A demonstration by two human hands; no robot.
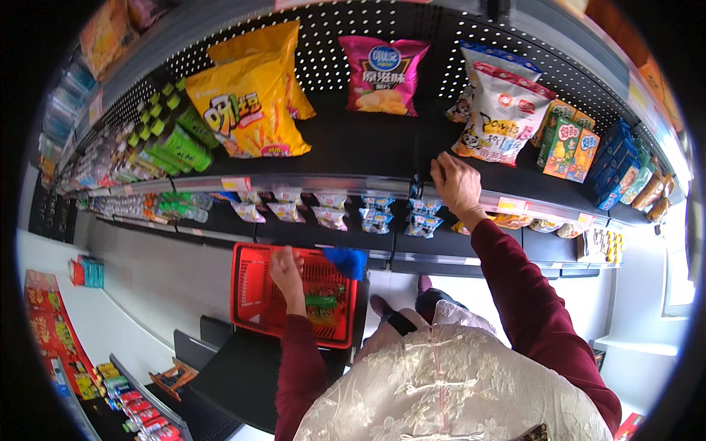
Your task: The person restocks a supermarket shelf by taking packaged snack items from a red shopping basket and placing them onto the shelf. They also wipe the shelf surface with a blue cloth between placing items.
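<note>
My right hand is at the front edge of the upper black shelf, fingers bent and palm side hidden. Just beyond it stands a white snack bag with a panda print, apart from the fingers. My left hand hovers over the red plastic shopping basket, its fingers loosely curled with nothing visible in them. Inside the basket lie green-and-brown packets. A blue cloth-like item covers its far right corner. A pink chip bag stands upright mid-shelf, left of my right hand.
Yellow snack bags and green bottles stand at the shelf's left, small boxes at its right. Small snack packs line the lower shelf. A black surface is below the basket. Drink cans sit lower left.
</note>
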